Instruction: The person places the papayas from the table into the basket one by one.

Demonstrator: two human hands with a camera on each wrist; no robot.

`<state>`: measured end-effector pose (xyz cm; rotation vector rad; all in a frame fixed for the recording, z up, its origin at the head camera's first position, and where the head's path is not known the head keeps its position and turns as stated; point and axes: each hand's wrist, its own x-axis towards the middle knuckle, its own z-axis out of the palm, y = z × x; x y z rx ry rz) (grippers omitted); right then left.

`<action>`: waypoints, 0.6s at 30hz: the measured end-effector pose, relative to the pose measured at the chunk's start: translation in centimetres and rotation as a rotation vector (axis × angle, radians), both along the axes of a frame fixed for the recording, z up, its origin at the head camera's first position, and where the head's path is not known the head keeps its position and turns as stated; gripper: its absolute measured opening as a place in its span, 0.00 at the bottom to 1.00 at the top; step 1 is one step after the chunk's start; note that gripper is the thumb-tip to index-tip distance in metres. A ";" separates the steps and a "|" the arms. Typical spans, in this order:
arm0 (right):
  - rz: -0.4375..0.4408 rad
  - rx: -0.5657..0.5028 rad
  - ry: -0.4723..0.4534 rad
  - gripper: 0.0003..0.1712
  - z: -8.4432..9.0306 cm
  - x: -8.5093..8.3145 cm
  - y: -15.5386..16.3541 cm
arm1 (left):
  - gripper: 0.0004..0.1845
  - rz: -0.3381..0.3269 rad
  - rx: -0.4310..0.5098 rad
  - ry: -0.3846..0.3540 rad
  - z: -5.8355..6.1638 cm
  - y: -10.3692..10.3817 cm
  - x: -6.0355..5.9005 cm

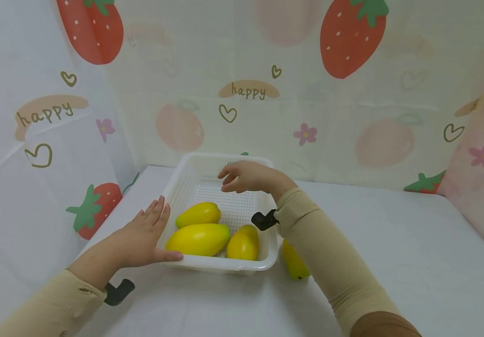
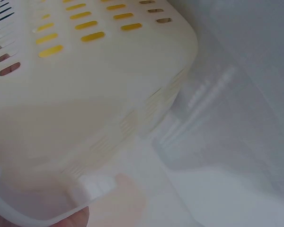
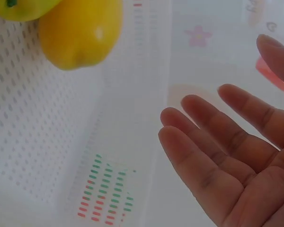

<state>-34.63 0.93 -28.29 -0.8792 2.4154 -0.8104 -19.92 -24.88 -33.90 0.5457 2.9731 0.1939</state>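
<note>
A white perforated plastic basket (image 1: 221, 263) stands on the table with several yellow mangoes inside. One large mango (image 1: 197, 239) lies at the near left, another (image 1: 199, 215) behind it, and more yellow fruit (image 1: 243, 245) sits at the near right. My left hand (image 1: 143, 238) rests on the basket's left rim, fingers straight and thumb along the near corner. Above the far part of the basket hovers my right hand (image 1: 252, 178), holding nothing; in the right wrist view its relaxed fingers (image 3: 208, 146) are spread apart beside a mango (image 3: 80, 33).
Outside the basket, to its right, a yellow-green mango (image 1: 294, 262) lies on the white tabletop (image 1: 393, 262), partly hidden by my right sleeve (image 1: 330, 252). A strawberry-printed cloth (image 1: 250, 126) hangs behind the basket and along both sides.
</note>
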 end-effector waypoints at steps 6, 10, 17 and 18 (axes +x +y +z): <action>-0.035 -0.036 0.020 0.23 0.8 0.3 2.4 | 0.67 0.007 0.002 -0.015 0.0 0.1 0.0; -0.059 -0.068 0.021 0.22 1.2 0.5 4.0 | 0.67 0.006 0.001 -0.015 0.1 0.1 0.0; -0.076 -0.105 0.041 0.23 1.7 1.3 6.8 | 0.67 0.005 0.004 -0.011 0.1 0.2 0.1; -0.081 -0.109 0.042 0.23 1.7 1.4 7.3 | 0.67 0.005 0.002 -0.010 0.1 0.2 0.1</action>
